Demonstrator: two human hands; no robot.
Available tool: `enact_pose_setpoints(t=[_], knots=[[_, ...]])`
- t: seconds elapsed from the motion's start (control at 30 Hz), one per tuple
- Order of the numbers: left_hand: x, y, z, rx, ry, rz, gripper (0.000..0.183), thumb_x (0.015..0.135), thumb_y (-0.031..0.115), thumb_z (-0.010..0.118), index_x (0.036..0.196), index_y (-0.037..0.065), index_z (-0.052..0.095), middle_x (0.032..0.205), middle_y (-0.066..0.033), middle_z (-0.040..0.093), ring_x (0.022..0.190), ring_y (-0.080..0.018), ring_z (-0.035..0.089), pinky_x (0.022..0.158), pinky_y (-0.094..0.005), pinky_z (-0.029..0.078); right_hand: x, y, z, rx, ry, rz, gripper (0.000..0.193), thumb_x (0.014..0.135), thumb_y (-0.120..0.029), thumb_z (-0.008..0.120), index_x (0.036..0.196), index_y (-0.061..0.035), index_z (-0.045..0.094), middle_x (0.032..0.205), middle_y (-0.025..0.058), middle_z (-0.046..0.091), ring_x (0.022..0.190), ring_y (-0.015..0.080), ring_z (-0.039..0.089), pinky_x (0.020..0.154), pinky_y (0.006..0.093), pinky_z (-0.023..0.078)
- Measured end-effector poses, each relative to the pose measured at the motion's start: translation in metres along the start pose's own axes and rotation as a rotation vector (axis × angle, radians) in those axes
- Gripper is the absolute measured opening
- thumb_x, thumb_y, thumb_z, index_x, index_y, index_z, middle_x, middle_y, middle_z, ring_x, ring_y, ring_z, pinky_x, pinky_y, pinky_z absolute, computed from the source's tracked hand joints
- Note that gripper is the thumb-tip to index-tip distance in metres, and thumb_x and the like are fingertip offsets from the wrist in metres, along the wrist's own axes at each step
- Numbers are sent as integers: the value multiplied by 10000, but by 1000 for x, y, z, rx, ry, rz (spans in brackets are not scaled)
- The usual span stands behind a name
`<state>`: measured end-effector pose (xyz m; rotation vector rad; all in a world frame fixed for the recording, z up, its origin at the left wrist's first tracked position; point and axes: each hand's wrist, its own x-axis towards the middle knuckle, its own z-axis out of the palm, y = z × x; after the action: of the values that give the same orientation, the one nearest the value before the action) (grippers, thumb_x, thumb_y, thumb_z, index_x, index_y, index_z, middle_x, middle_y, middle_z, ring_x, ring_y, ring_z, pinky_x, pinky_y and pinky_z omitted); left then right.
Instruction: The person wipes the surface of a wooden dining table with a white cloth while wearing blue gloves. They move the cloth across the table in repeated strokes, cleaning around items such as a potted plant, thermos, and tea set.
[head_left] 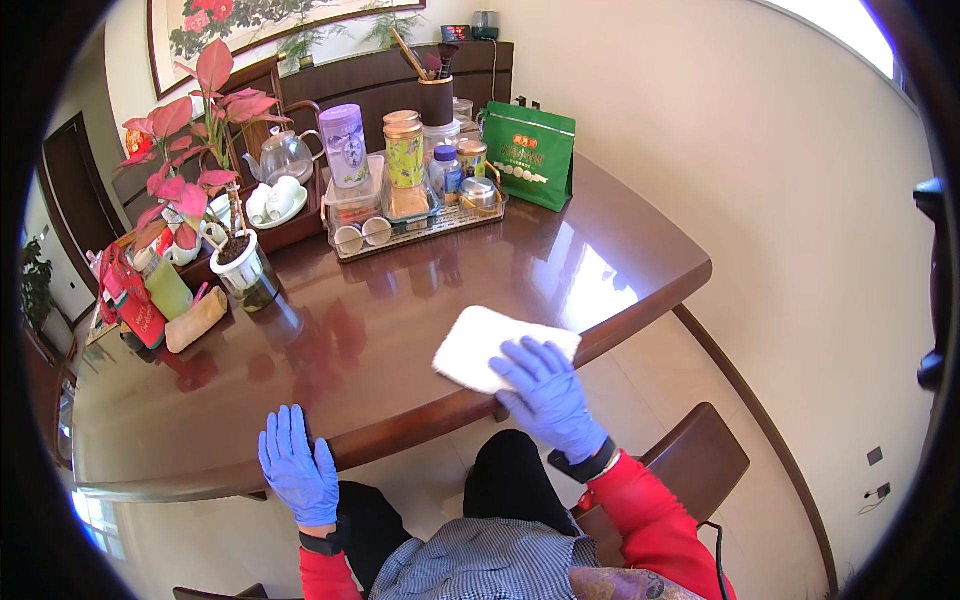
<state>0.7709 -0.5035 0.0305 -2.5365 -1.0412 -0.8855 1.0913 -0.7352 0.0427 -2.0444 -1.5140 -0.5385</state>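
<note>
My left hand (300, 468), in a blue glove, lies on the front edge of the brown table (380, 370). Its fingers are stretched out flat and it holds nothing. A white cloth (483, 347) rests on the glossy tabletop near the right part of that edge, one corner reaching over it. My right hand (552, 400), gloved in blue too, grips the cloth from above, its fingers over the near right part. The thumb sits by the cloth's near edge, and the palm is out past the table edge.
Across the table stand a tray (420, 237) of canisters and jars, a green pouch (530, 155), a glass teapot (285, 157) and a potted pink-leaved plant (240, 262). A red bag (135, 305) and a tan pouch (197, 320) lie at left. A chair (700, 455) stands by my right arm.
</note>
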Motion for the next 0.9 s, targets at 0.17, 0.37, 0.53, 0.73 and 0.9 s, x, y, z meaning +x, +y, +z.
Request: enact_pose_setpoints(t=[0.17, 0.37, 0.53, 0.73, 0.9], knots=[[-2, 0, 1, -8, -1, -4, 548, 1073, 349, 530, 1544, 70, 554, 1576, -152, 558, 1485, -379, 477, 1249, -535, 320, -10, 77, -20, -77, 88, 204, 457, 951, -265, 748, 1390, -148, 696, 1473, 121, 639, 1417, 379, 526, 1218, 509, 383], [-2, 0, 1, -26, 6, -10, 555, 1066, 342, 540, 1550, 72, 546, 1573, -155, 559, 1477, -386, 481, 1247, -539, 322, -13, 127, -36, -108, 148, 336, 431, 957, -231, 733, 1371, -115, 703, 1468, 149, 649, 1422, 400, 527, 1209, 494, 403], [-1, 1, 1, -23, 2, -27, 555, 1062, 344, 543, 1545, 72, 550, 1569, -157, 561, 1471, -388, 486, 1244, -543, 325, -8, 83, -23, -115, 104, 263, 447, 950, -234, 741, 1378, -112, 702, 1462, 153, 651, 1418, 398, 529, 1210, 503, 391], [-1, 1, 0, -30, 6, -17, 551, 1065, 347, 538, 1544, 75, 551, 1570, -156, 560, 1473, -386, 484, 1250, -537, 320, -1, -2, 0, 24, 20, -2, 497, 945, -242, 741, 1426, -152, 654, 1492, 144, 608, 1391, 422, 538, 1204, 565, 386], [0, 2, -3, -35, -10, -26, 553, 1065, 351, 533, 1543, 74, 553, 1568, -160, 562, 1474, -386, 485, 1249, -536, 320, 4, 9, -6, 39, 13, 0, 471, 950, -249, 737, 1407, -148, 677, 1484, 136, 625, 1389, 399, 548, 1201, 541, 399]])
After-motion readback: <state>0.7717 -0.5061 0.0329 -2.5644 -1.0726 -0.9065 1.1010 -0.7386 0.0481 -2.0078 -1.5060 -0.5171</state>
